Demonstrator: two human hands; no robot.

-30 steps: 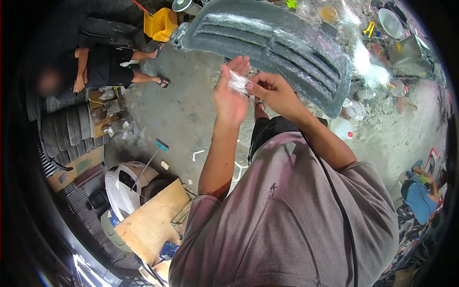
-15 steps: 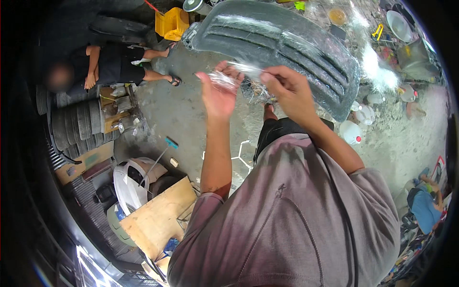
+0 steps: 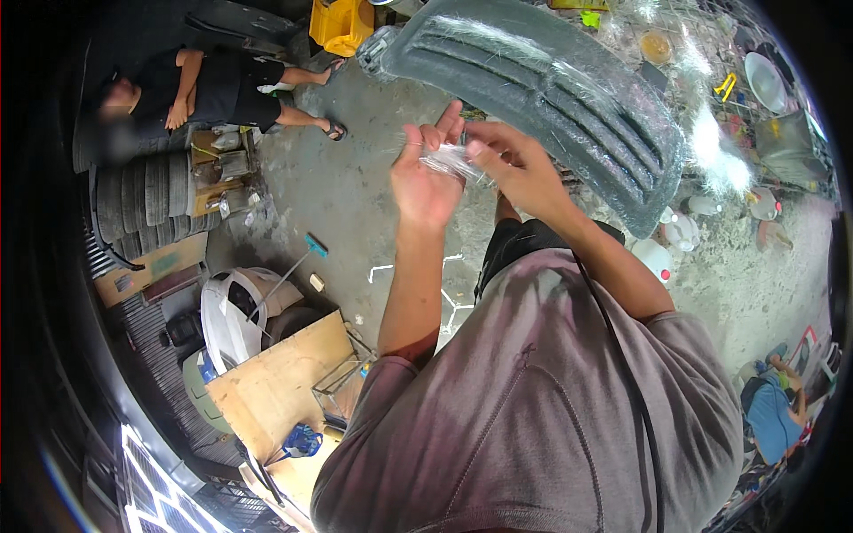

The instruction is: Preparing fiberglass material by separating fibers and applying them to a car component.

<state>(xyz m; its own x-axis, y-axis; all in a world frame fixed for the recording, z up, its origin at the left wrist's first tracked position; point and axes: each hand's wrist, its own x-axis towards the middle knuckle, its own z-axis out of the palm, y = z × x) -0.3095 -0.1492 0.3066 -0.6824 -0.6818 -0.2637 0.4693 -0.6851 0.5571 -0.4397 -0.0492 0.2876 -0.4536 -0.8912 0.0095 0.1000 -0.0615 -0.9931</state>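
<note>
A small bunch of shiny white glass-fibre strands (image 3: 448, 160) lies across the palm and fingers of my left hand (image 3: 426, 192), which is turned palm up with its fingers partly curled around it. My right hand (image 3: 528, 178) meets it from the right, thumb and fingers closed on the near end of the strands. Just beyond both hands is a long dark curved panel (image 3: 498, 108) with ribs and recessed slots. Loose white fibres lie over its upper surface. Part of my left fingertips is hidden behind the strands and the right hand.
A heap of white fibres (image 3: 711, 142), a yellow-handled tool (image 3: 725, 87) and a pale bowl (image 3: 765, 82) lie right of the panel, with plastic jugs (image 3: 653, 259) below. A person (image 3: 213, 93) stands at the left near stacked tyres (image 3: 155, 191). A yellow bin (image 3: 342, 27) is at the back.
My right hand has come in closer to my left palm; the strands stretched between them now lie bunched there. The whole view has shifted slightly.
</note>
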